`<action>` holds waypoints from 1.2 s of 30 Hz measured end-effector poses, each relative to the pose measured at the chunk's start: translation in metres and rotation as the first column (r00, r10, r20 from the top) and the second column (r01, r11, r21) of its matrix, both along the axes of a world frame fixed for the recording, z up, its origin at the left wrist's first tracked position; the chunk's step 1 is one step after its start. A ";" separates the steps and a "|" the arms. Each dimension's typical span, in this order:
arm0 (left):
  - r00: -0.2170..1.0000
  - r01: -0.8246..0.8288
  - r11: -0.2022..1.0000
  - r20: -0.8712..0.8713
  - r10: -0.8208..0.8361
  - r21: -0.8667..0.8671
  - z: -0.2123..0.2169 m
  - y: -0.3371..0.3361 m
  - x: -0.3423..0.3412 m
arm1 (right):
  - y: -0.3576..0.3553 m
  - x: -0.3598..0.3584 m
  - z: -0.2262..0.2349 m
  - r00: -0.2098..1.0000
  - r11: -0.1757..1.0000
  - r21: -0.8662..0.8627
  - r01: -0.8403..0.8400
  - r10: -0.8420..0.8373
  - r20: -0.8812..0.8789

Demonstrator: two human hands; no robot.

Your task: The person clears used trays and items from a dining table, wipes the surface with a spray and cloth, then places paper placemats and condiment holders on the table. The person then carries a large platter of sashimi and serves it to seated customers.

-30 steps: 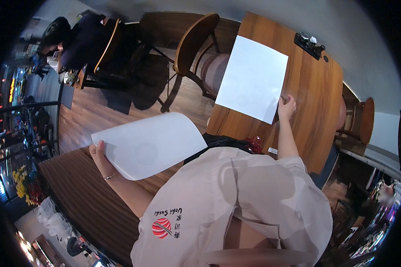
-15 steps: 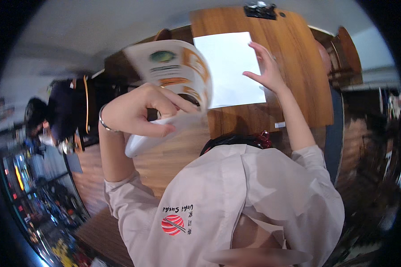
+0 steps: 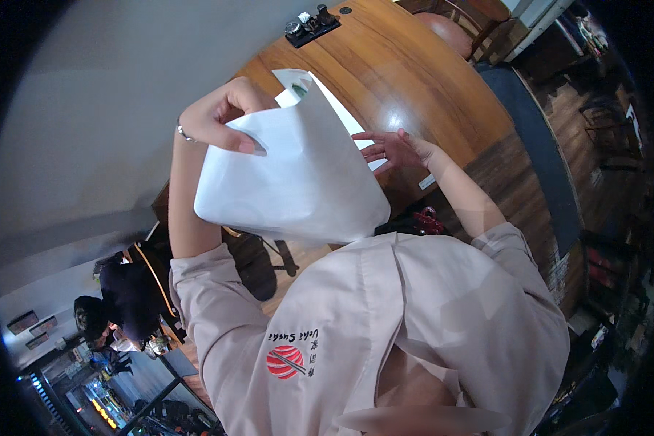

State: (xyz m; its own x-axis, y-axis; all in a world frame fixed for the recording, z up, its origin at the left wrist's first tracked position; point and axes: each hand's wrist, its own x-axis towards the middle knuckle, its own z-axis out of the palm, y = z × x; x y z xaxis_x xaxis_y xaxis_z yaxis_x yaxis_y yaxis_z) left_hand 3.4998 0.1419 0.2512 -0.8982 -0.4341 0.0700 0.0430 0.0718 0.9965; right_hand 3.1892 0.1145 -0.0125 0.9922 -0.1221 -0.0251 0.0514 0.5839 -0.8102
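Pinching curled white paper sheet (image 3: 291,174) in left hand (image 3: 209,118), splaying apparently free fingers of right hand (image 3: 402,150) at sheet's three o'clock.

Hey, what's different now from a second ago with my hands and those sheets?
Your left hand has brought the held sheet up and inward from your left, so it now hides most of the other sheet. Your right hand has opened, fingers spread. The view has turned. Unchanged: the left grip on its sheet; the other sheet and black tray on the table.
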 end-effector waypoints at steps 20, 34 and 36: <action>0.857 -0.159 0.932 -0.423 0.294 0.326 -0.047 -0.093 -0.151 | -0.162 0.022 -0.010 0.958 0.993 0.028 0.116 -0.119 0.262; 0.559 -0.316 0.553 -0.319 0.765 0.771 -0.232 -0.068 -0.024 | -0.227 -0.221 -0.072 0.604 0.661 -0.044 0.749 -0.708 -0.367; 0.324 -0.492 0.203 -0.039 0.945 0.846 -0.261 -0.040 -0.046 | -0.214 -0.237 -0.095 0.496 0.549 -0.016 0.836 -0.767 -0.408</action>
